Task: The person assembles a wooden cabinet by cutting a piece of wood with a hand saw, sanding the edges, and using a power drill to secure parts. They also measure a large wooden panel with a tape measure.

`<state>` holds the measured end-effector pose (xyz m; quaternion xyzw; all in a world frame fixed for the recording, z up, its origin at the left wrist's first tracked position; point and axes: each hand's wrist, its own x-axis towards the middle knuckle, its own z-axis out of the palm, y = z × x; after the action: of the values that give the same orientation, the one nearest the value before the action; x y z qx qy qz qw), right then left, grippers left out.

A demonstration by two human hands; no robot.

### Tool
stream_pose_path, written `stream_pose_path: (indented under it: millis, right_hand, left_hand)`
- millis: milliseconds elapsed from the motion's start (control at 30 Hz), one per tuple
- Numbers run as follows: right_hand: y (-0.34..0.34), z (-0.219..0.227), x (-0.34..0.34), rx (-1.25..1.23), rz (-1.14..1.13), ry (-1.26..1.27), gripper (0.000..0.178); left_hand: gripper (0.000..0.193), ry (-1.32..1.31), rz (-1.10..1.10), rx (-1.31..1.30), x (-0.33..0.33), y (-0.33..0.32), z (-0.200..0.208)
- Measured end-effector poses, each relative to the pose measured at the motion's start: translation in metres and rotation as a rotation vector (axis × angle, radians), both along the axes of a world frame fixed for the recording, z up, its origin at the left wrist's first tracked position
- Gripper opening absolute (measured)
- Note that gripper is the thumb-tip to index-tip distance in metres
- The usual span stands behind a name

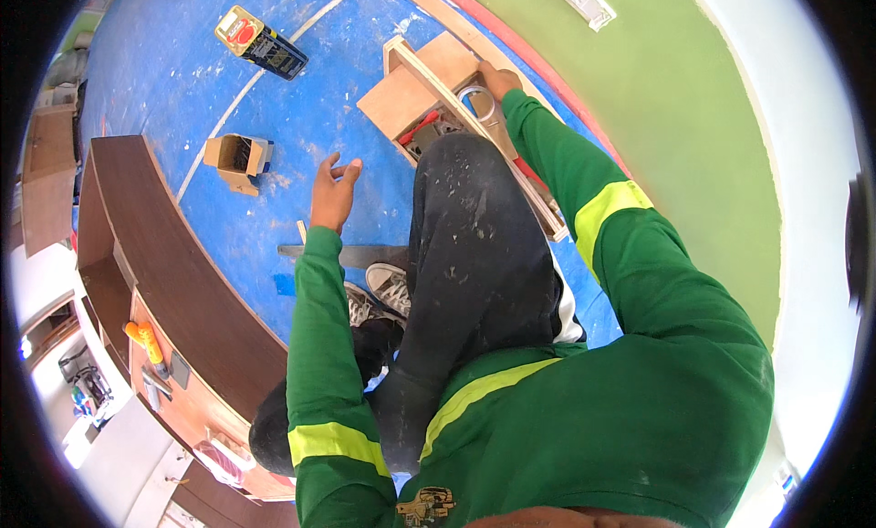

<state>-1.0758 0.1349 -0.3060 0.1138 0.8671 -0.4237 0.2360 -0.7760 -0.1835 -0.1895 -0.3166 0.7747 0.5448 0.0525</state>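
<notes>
At far left, has a yellow power tool (146, 339) on the pale panel of a brown wooden cabinet (173, 236). Alongside, on the blue floor covering (301, 126), shows an open cardboard box (252, 183) with dark contents too small to tell, and beyond it a tall black tin (276, 55) with a gold top. Further along, holds the left hand (335, 192) in the air, fingers apart and loosely bent, with nothing in the grasp. Near that sleeve, has a grey flat strip (372, 255), partly hidden by the arm. Past the dark-trousered knee (465, 177), comes to the wooden tool carrier (440, 85), set between knee and green wall (657, 99), with a red-handled tool (420, 126) and a white-rimmed roll (477, 90) inside. Reaches to its far side with the right hand (499, 79), just beside the roll; cannot tell closed fingers from merely resting ones there. By judgement, looks like a step of steadying the carrier or reaching into it, with the left hand free. Seems to call next for a sure hold on the right, care around the packed tools, and perhaps support from the left at the near side.
</notes>
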Motion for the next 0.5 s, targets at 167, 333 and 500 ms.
stream_pose_path:
  millis: [167,333,500]
  right_hand:
    - [-0.012,0.007,-0.007,0.089,0.0,0.003,0.087]
    - [-0.011,0.01,-0.002,-0.061,0.016,-0.047,0.093]
    - [-0.007,0.012,-0.004,0.091,0.043,0.002,0.095]
  left_hand:
    - [0.087,-0.05,-0.073,-0.074,-0.054,-0.022,-0.008]
    - [0.088,-0.162,-0.373,-0.129,-0.131,-0.059,0.014]
    - [0.089,-0.271,-0.642,-0.305,-0.171,-0.071,0.021]
